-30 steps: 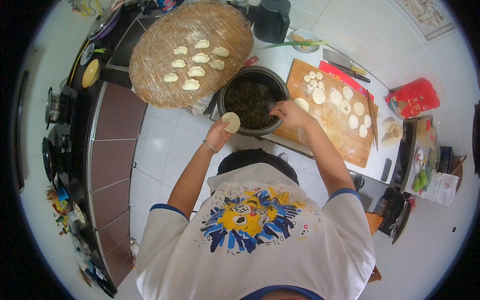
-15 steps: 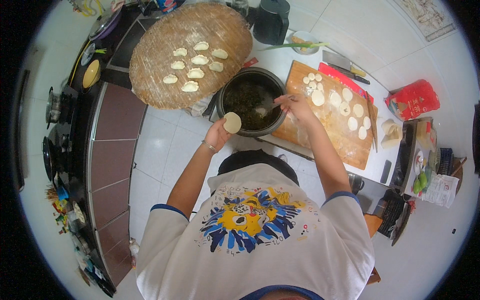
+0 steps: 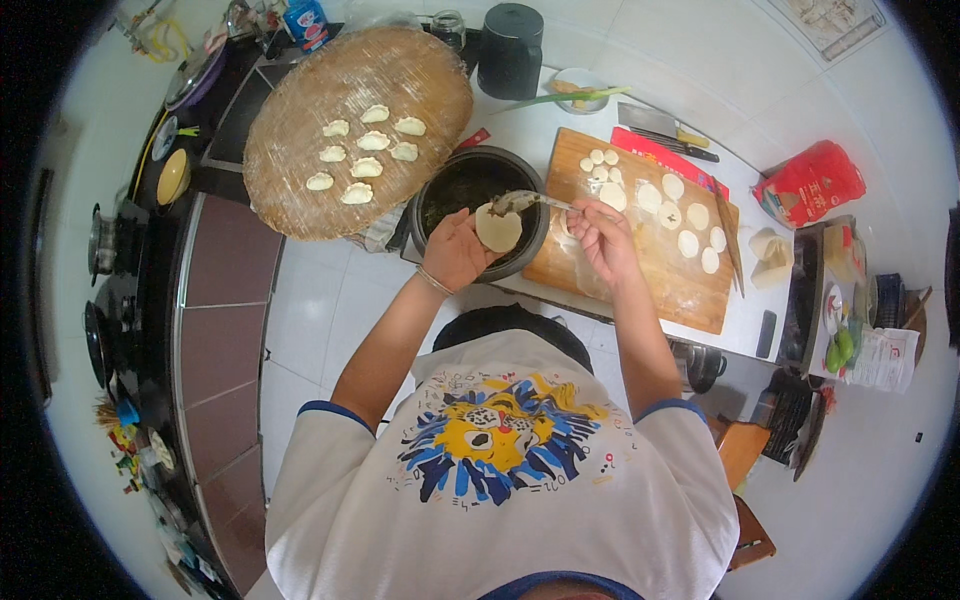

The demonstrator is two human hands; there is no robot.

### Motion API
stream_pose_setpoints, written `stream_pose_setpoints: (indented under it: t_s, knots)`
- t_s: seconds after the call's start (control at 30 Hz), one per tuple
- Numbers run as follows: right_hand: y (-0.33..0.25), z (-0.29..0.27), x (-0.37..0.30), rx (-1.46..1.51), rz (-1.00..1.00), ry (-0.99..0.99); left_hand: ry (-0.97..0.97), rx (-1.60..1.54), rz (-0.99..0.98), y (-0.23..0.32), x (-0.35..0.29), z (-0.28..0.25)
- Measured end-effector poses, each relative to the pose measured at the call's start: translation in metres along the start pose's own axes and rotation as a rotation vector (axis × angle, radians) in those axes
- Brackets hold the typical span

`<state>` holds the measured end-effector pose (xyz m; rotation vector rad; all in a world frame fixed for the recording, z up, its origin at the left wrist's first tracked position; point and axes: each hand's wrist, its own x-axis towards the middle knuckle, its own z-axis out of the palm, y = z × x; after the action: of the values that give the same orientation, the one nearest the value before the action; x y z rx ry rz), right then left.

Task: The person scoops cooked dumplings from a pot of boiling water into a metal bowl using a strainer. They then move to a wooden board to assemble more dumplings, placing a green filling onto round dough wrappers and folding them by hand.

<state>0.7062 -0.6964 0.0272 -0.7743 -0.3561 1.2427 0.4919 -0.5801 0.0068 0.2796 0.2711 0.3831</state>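
My left hand (image 3: 456,252) holds a round dumpling wrapper (image 3: 499,232) on its fingers, over the near side of a dark round pot (image 3: 537,243). Inside the pot lies dark green filling (image 3: 455,195). My right hand (image 3: 606,242) grips the handle of a metal spoon (image 3: 556,203). A lump of filling (image 3: 512,202) sits on the spoon's bowl, right at the wrapper's far edge. To the right, flat wrappers (image 3: 673,187) and small dough pieces (image 3: 597,157) lie on a wooden board (image 3: 640,280).
Several shaped dumplings (image 3: 370,140) rest on a large round tray (image 3: 290,120) at the far left. Behind the board are a cleaver (image 3: 645,118) and a plate (image 3: 600,80) with a green onion. A rolling pin (image 3: 728,235) lies along the board's right side, near a red bag (image 3: 810,185).
The spoon has come up out of the pot with filling and moved to the wrapper. My left hand has brought the wrapper over the pot. The whole view has shifted slightly.
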Motion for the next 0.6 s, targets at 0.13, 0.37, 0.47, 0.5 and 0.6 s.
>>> stream_pose_setpoints:
  t_s: [0.13, 0.37, 0.47, 0.5, 0.6]
  knots:
    - [0.004, -0.019, -0.008, 0.121, -0.016, -0.059, -0.064, -0.052, -0.054, -0.003, 0.006, 0.016]
    - [0.008, -0.037, -0.011, 0.164, 0.035, -0.17, -0.099, -0.145, -0.091, -0.008, 0.01, 0.038]
    - [0.012, -0.045, -0.01, 0.17, 0.056, -0.152, -0.09, -0.173, -0.096, -0.01, 0.01, 0.041]
    - [0.012, -0.046, -0.01, 0.176, 0.061, -0.146, -0.085, -0.174, -0.1, -0.011, 0.01, 0.041]
    - [0.012, -0.049, -0.011, 0.198, 0.081, -0.138, -0.074, -0.173, -0.109, -0.012, 0.01, 0.042]
